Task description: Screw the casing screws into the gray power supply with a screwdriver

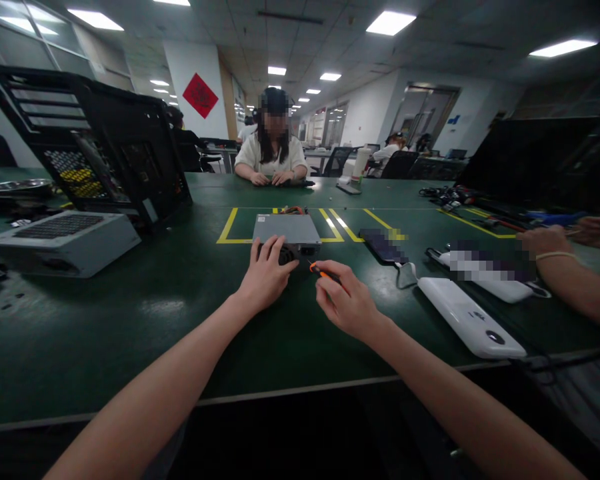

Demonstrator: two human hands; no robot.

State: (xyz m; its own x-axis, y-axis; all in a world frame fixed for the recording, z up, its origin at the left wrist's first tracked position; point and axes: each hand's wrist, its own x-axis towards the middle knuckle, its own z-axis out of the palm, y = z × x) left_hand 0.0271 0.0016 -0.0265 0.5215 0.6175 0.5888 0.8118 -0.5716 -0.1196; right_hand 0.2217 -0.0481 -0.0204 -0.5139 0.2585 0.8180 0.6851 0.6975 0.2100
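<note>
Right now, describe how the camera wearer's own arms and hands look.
The left forearm and right forearm are bare, no sleeves in view. The left hand and right hand are ungloved; I can make out no watch, bracelet or ring.

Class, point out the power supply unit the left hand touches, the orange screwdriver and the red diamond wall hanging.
Power supply unit (294, 229), head view: its top face.
Orange screwdriver (314, 268), head view: front of its handle.
Red diamond wall hanging (200, 95), head view: its middle.

Black computer case (105, 143) at left, grey metal box (63, 241) before it, yellow-marked green bench (130, 357), dark phone (380, 244) and white power bank (455, 303) at right, red diamond ornament (200, 95) on rear wall (185, 60).
</note>
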